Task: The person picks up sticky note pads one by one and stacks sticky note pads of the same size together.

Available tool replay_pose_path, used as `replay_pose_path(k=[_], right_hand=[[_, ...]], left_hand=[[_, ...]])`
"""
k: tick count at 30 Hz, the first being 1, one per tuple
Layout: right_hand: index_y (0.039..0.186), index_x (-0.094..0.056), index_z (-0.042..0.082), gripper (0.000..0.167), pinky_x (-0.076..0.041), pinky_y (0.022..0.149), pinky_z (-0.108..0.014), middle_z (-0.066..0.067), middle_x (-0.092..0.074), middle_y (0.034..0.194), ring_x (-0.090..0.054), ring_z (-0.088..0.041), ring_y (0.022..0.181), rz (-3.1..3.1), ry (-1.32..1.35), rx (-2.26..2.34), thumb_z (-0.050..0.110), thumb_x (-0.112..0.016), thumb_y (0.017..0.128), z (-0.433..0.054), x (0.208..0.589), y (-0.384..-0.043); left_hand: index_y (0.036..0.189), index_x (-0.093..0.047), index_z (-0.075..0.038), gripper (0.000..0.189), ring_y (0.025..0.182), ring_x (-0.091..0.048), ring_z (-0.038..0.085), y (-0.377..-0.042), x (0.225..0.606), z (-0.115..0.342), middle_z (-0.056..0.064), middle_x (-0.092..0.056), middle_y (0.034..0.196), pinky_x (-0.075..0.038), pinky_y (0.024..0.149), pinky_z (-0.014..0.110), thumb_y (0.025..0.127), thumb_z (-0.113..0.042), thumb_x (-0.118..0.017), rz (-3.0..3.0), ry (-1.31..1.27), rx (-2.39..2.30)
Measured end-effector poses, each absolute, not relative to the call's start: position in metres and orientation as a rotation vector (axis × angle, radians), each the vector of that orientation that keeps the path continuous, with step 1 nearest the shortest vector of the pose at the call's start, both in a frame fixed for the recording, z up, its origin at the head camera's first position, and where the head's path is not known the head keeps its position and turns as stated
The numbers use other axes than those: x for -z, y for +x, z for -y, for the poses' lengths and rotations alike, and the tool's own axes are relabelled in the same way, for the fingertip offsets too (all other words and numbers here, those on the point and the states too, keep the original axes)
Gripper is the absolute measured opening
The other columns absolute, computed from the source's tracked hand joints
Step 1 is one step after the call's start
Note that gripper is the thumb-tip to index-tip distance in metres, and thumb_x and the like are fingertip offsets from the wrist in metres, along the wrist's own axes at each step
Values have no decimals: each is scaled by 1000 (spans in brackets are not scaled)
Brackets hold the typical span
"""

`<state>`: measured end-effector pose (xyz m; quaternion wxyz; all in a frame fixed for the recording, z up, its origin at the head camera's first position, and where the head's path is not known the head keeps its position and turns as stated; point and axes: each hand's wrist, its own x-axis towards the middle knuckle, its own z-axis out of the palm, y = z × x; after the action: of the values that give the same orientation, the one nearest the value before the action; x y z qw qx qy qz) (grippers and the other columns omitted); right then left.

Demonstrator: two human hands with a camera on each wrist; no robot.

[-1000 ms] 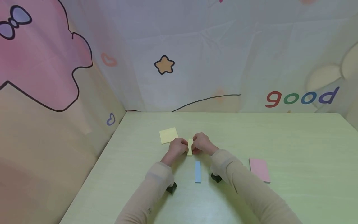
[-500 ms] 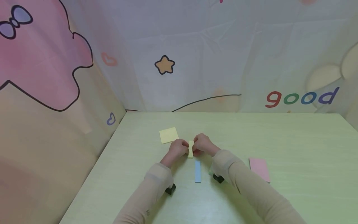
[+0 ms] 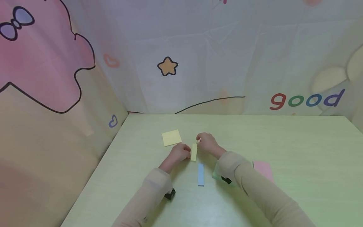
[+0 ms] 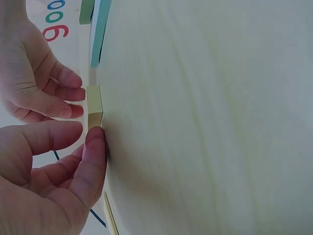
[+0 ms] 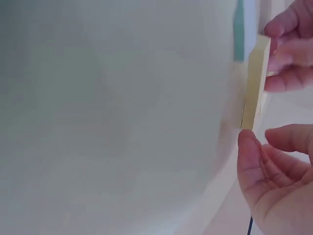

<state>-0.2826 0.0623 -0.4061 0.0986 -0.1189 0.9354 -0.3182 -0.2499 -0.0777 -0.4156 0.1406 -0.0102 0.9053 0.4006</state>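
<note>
A narrow pale-yellow block, like a slim sticky-note pad, lies on the table between the two hands. My left hand is at its left; in the left wrist view a fingertip meets the block's near end, with thumb and fingers spread apart. My right hand is beyond the block to the right, its fingers loosely bent and apart from it. A small pale patch shows at its fingertips in the head view; I cannot tell what it is. Nearer me lies a narrow blue block.
A square pale-yellow pad lies behind my left hand. A pink pad and a green piece lie at the right, both partly hidden by my right sleeve. A printed cloth hangs behind the table.
Both hands have drawn apart from the yellow block's sides, the right one up and away. The block has slid slightly towards me. More of the green piece shows.
</note>
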Motion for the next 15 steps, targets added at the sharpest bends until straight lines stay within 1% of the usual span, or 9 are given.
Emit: replay_pose_path(k=[3,6,8,10,13,15], right_hand=[[104,-59,-3,29,-48,76,-34,-15,-63,98,-58,-23,86,-2869,-526,801,-5,-50,76,-65,405,-285],[109,-58,-2,32,-43,91,-39,-16,-60,111,-55,-29,105,-2879,-687,673,-8,-50,78,-66,404,-286],[112,-57,-2,36,-39,96,-40,-16,-57,118,-50,-30,113,-2872,-787,589,-10,-49,78,-66,405,-286],[115,-55,-1,39,-36,98,-41,-16,-53,124,-47,-31,117,-2848,-871,525,-11,-48,79,-66,405,-286],[119,-53,1,38,-35,100,-41,-16,-48,129,-44,-31,119,-2814,-978,439,-8,-45,83,-66,407,-285],[120,-52,2,36,-35,99,-42,-16,-47,130,-44,-31,119,-2794,-1018,405,-5,-43,86,-66,408,-283]], left_hand=[[102,-61,1,29,74,-51,14,-247,416,81,8,-62,90,-43,64,21,74,-4,-57,-2604,-5,-1122],[104,-60,1,30,74,-51,14,-243,416,84,8,-62,91,-44,64,21,74,-5,-57,-2581,14,-1118],[105,-60,1,31,73,-52,13,-240,416,85,8,-62,90,-44,64,22,74,-5,-57,-2564,27,-1127],[105,-60,2,32,72,-52,13,-237,415,86,7,-62,88,-44,63,22,74,-5,-56,-2541,27,-1143],[106,-59,2,32,70,-52,13,-235,415,87,7,-61,84,-44,63,22,75,-5,-56,-2523,44,-1150],[108,-58,3,33,70,-52,13,-233,415,88,7,-60,83,-44,63,23,76,-6,-56,-2519,51,-1144]])
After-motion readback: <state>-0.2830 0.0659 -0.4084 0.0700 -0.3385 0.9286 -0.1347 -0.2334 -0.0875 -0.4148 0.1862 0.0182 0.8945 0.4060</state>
